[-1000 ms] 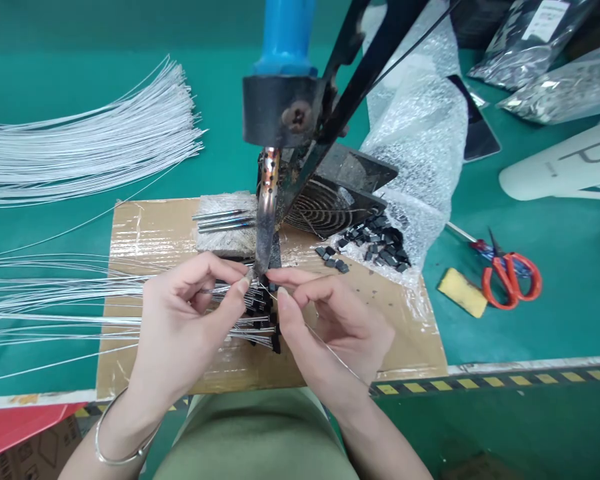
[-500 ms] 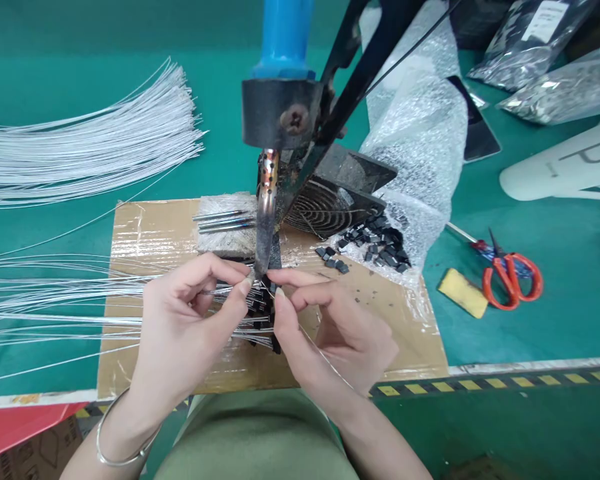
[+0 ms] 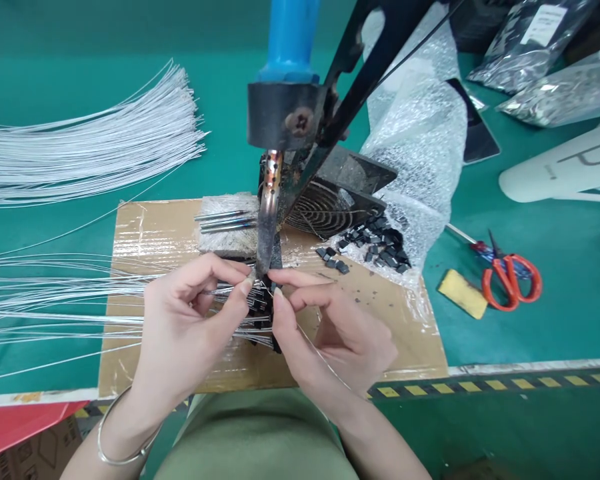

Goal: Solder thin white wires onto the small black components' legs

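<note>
A soldering iron with a blue handle (image 3: 291,40) hangs in a black bracket, its dark tip (image 3: 265,250) pointing down between my hands. My left hand (image 3: 195,320) pinches the end of a thin white wire right beside the tip. Thumb and forefinger of my right hand (image 3: 325,327) close on a thin solder wire (image 3: 325,360), which trails back over the palm. Below my fingers, ends of other white wires (image 3: 125,320) lie over small black pieces, partly hidden by my hands.
Cardboard (image 3: 405,333) covers the work spot. Around it are a round black fan grille (image 3: 325,208), loose black pieces (image 3: 380,247), bubble wrap (image 3: 415,127), a yellow sponge (image 3: 463,293), red-handled scissors (image 3: 513,283), a white cup (image 3: 555,167) and a large bundle of wires (image 3: 90,150).
The view has shifted very slightly, with the iron appearing a little further right. Both hands keep nearly the same pinch beside the tip.
</note>
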`<state>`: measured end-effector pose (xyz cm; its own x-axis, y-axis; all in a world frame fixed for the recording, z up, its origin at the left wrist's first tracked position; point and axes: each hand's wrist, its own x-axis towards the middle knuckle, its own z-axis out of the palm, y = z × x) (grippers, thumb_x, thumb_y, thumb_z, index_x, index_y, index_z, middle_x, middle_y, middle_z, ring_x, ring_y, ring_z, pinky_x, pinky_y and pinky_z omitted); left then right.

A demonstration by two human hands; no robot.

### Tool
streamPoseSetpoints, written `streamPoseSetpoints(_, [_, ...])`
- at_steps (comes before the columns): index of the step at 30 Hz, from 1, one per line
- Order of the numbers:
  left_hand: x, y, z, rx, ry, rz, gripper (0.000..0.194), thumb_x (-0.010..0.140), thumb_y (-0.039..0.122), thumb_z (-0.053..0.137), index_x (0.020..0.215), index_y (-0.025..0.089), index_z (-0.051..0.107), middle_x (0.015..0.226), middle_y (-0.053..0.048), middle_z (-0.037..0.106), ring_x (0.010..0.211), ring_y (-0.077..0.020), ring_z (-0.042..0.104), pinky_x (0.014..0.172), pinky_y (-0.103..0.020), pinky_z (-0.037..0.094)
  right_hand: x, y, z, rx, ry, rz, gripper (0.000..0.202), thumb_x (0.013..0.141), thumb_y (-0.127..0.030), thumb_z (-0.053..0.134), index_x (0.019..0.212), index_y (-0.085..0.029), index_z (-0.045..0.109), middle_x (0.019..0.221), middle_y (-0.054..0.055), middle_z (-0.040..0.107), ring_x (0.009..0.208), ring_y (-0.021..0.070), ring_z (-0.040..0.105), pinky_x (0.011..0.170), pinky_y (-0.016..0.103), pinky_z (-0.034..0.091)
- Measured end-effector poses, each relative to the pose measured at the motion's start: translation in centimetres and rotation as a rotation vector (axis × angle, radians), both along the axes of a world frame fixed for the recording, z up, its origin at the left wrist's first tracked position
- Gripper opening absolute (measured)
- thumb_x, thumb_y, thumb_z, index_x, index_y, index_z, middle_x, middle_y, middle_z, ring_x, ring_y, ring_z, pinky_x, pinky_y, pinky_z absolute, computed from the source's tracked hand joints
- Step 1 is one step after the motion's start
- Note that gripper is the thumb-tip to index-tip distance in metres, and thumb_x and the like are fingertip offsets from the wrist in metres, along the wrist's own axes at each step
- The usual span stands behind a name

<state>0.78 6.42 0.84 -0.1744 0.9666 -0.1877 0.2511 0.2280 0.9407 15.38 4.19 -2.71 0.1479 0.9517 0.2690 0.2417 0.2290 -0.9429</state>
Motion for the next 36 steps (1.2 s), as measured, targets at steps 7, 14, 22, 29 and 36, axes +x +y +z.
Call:
streamPoseSetpoints(7, [-0.11, 0.20, -0.13, 0.002, 0.010, -0.011, 0.009, 0.080, 0.016, 0.079, 0.073, 0.020, 0.075, 0.082, -0.002, 0.078, 0.064, -0.0122, 0.061, 0.049, -0.023, 0.039, 0.09, 0.06, -0.02, -0.011, -0.015, 0.000, 0.019, 0.090, -0.009, 0.072, 0.085, -0.026, 0.066, 0.105, 0.002, 0.084, 0.092, 0.0198, 0.082, 0.080, 0.032, 0.065])
streamPoseSetpoints(14, [-0.11, 0.20, -0.13, 0.002, 0.007, -0.026, 0.010, 0.081, 0.016, 0.079, 0.073, 0.021, 0.075, 0.081, 0.000, 0.077, 0.058, -0.0095, 0.055, 0.048, -0.023, 0.035, 0.03, 0.10, -0.02, -0.006, -0.017, -0.012, 0.018, 0.092, -0.009, 0.071, 0.085, -0.025, 0.066, 0.103, 0.002, 0.085, 0.091, 0.0197, 0.083, 0.079, 0.032, 0.065])
streamPoseSetpoints(22, [-0.12, 0.11, -0.03, 0.002, -0.031, -0.017, 0.010, 0.080, 0.014, 0.080, 0.074, 0.021, 0.075, 0.083, 0.000, 0.078, 0.065, -0.0113, 0.062, 0.050, -0.023, 0.039, -0.03, 0.11, 0.07, 0.005, -0.023, -0.012, 0.019, 0.090, -0.009, 0.072, 0.085, -0.026, 0.067, 0.102, 0.002, 0.085, 0.090, 0.0205, 0.082, 0.079, 0.034, 0.065])
streamPoseSetpoints(29, [-0.01, 0.01, -0.06, 0.018, -0.016, -0.021, 0.011, 0.082, 0.014, 0.078, 0.074, 0.021, 0.075, 0.083, 0.001, 0.078, 0.067, -0.0110, 0.062, 0.053, -0.022, 0.042, -0.01, 0.09, 0.07, 0.016, -0.028, -0.007, 0.020, 0.089, -0.007, 0.073, 0.088, -0.026, 0.067, 0.104, 0.003, 0.085, 0.090, 0.0202, 0.082, 0.082, 0.034, 0.065])
streamPoseSetpoints(36, [-0.18, 0.10, -0.35, 0.003, -0.001, -0.042, 0.009, 0.081, 0.015, 0.079, 0.075, 0.020, 0.076, 0.084, 0.000, 0.078, 0.063, -0.0096, 0.058, 0.050, -0.022, 0.036, 0.01, 0.23, -0.25, 0.062, -0.025, -0.022, 0.019, 0.089, -0.006, 0.074, 0.086, -0.023, 0.067, 0.102, 0.002, 0.085, 0.089, 0.0170, 0.082, 0.079, 0.027, 0.064])
